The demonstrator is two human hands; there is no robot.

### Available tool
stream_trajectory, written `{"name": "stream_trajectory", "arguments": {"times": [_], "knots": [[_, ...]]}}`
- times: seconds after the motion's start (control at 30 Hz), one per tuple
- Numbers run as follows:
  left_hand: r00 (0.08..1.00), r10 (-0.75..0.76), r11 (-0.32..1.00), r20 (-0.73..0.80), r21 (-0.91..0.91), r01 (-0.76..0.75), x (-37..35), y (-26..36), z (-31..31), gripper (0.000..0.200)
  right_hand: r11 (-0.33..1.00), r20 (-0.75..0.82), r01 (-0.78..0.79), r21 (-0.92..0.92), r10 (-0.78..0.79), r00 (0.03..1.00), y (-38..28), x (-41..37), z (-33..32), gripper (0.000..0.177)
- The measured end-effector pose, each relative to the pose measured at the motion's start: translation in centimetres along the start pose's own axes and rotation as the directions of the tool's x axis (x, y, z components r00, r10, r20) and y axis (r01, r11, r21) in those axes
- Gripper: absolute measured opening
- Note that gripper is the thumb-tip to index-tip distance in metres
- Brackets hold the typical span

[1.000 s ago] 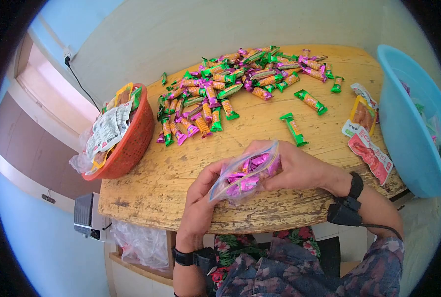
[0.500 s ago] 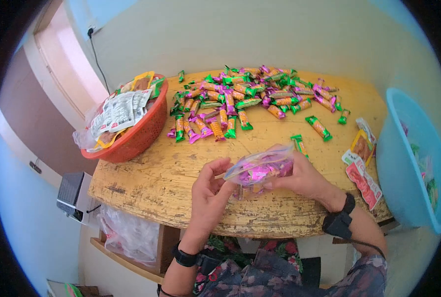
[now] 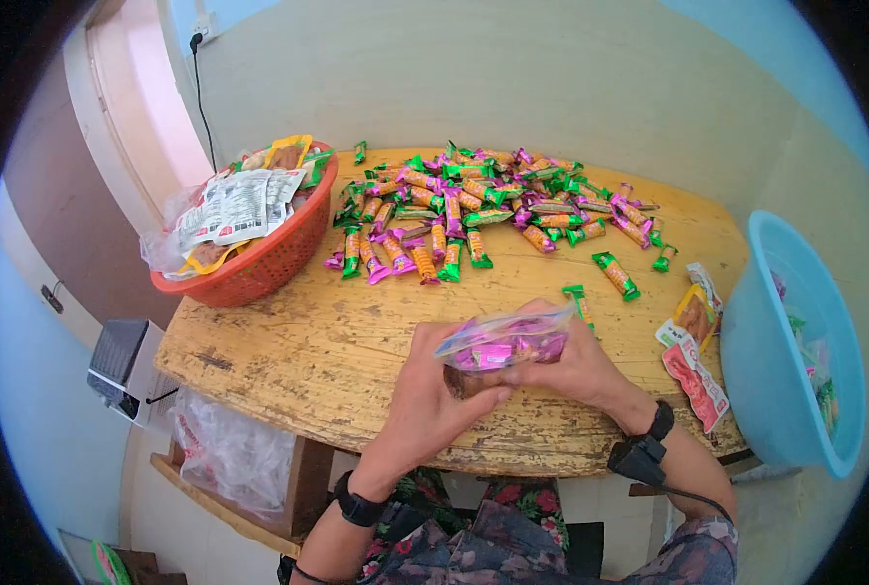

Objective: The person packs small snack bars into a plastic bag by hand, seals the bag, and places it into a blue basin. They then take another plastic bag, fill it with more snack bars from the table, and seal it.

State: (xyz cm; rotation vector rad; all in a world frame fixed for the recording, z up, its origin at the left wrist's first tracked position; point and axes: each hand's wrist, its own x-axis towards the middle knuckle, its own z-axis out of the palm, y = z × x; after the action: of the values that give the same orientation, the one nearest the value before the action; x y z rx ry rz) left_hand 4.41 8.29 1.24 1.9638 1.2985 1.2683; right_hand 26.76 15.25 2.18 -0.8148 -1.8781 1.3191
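Between my two hands is a clear zip bag (image 3: 509, 343) with purple-wrapped snack bars showing inside. My left hand (image 3: 427, 390) is closed around the bag's left side, thumb low across its front. On the right side, my right hand (image 3: 576, 366) grips the bag, its thumb meeting the lower front. The zip edge faces up and away from me, and the bag's underside is mostly hidden by my fingers. Just beyond my right hand lies a green-ended snack bar (image 3: 579, 304). Farther back spreads a pile of green and purple wrapped snack bars (image 3: 474, 200).
A red basket (image 3: 259, 276) full of packaged snacks stands at the table's left. At the right is a blue tub (image 3: 781, 390) with packets inside, beside a few flat food packets (image 3: 695, 380). The worn wooden table (image 3: 288, 361) has its rounded edge near me.
My left hand has closed in from beside the bag onto its left side. My right hand still holds the bag. The whole view has shifted slightly.
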Motion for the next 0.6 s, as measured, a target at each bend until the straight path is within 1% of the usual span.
{"name": "stream_trajectory", "arguments": {"times": [0.03,0.07,0.13,0.2,0.3,0.33,0.4,0.43,0.5,0.53,0.6], "knots": [[1.0,-0.021,1.0,0.005,0.005,0.021,0.0,-0.1,0.1,0.072,1.0,0.015,-0.001,0.004,0.001,1.0,-0.2,0.0,0.1,0.05],[0.995,-0.097,0.99,0.01,-0.098,0.097,-0.1,-0.1,0.1,0.069,1.0,0.031,-0.002,0.008,0.002,1.0,-0.5,0.0,0.4,0.051],[0.969,-0.245,0.922,0.044,-0.297,0.247,-0.2,-0.1,0.0,0.065,1.0,0.045,-0.022,0.019,0.021,0.999,-0.6,0.1,0.6,0.052],[0.974,-0.222,0.928,0.04,-0.299,0.223,0.0,-0.2,-0.2,0.063,0.998,0.039,-0.056,0.028,0.055,0.998,-0.6,0.3,0.5,0.055],[0.979,-0.203,0.914,0.023,-0.355,0.198,0.0,-0.5,-0.1,0.063,0.998,0.04,-0.006,-0.069,0.009,0.999,-1.4,0.2,0.5,0.062],[0.98,-0.199,0.904,0.014,-0.383,0.189,0.0,-0.6,-0.1,0.063,0.997,0.035,0.027,-0.074,-0.025,0.999,-1.5,0.1,0.3,0.063],[0.979,-0.203,0.906,0.031,-0.373,0.199,0.0,-0.3,-0.6,0.064,0.992,0.028,0.092,-0.085,-0.09,0.996,-1.5,-0.1,0.0,0.066],[0.978,-0.204,0.907,0.038,-0.369,0.204,-0.1,-0.2,-0.7,0.064,0.995,0.01,0.079,-0.053,-0.079,0.997,-1.6,-0.2,-0.2,0.064],[0.976,-0.216,0.834,0.006,-0.519,0.187,-0.2,-0.5,-0.2,0.064,0.998,-0.024,0.058,0.016,-0.058,0.998,-1.6,-0.4,-0.7,0.06],[0.975,-0.223,0.791,-0.011,-0.587,0.174,-0.3,-0.5,-0.1,0.063,0.993,-0.037,0.114,-0.038,-0.115,0.993,-1.4,-0.5,-0.8,0.058],[0.981,-0.187,0.837,-0.057,-0.531,0.128,-0.5,-0.5,-0.1,0.065,0.965,-0.05,0.22,-0.141,-0.229,0.972,-1.2,-0.6,-0.6,0.054]]}}
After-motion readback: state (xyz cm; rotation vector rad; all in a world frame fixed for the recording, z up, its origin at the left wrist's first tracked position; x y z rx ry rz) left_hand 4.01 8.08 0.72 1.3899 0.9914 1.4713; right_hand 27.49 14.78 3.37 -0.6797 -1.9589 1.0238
